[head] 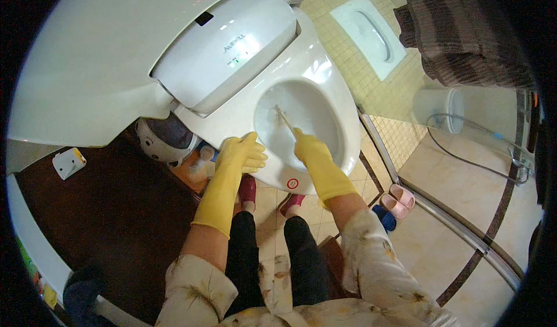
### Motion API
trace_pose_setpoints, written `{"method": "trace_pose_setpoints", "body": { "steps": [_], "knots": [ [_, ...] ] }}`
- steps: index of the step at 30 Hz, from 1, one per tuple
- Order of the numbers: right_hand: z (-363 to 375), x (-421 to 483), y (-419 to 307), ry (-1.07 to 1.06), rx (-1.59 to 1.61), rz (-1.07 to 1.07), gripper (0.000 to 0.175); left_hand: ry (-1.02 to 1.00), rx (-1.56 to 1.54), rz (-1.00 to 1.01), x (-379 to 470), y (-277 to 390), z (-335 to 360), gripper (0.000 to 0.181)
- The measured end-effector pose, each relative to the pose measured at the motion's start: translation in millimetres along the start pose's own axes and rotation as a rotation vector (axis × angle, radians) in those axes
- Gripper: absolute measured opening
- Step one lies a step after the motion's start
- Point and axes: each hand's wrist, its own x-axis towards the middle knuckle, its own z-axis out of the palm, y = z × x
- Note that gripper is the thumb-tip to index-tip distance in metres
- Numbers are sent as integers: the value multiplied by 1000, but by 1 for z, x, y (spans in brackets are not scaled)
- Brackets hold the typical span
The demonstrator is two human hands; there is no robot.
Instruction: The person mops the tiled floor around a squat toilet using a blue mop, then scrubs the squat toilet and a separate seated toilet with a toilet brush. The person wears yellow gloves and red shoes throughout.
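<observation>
A white toilet (350, 122) stands before me, its bowl open. My right hand (311, 146), in a yellow rubber glove, grips the thin handle of a brush (286, 120) over the bowl; the brush's far end reaches the inner wall, where a small dark patch shows. My left hand (244, 153), gloved alike, rests on the left front of the rim, fingers apart, with nothing seen in it. Behind the bowl is a white electronic unit (222, 48) with small green lights, and the large pale lid (100, 57) is raised. A round red-and-white sticker (293, 183) marks the front.
A bin with an animal face (167, 142) and bottles stand left of the toilet. At right are a metal door track (457, 227), pink slippers (398, 201), a hose (461, 159), a white bucket (454, 111) and a brown striped towel (470, 35). A squat pan (367, 35) lies beyond.
</observation>
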Motion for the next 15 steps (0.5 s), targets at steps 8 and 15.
{"method": "trace_pose_setpoints", "body": {
  "steps": [8, 15],
  "knots": [
    [12, -53, 47, -53, -86, -87, 64, 23, -26, -15, 4, -1, 1, 51],
    [-20, -37, 19, -42, -154, -149, 63, 81, -39, 11, 1, 1, 5, 51]
  ]
}}
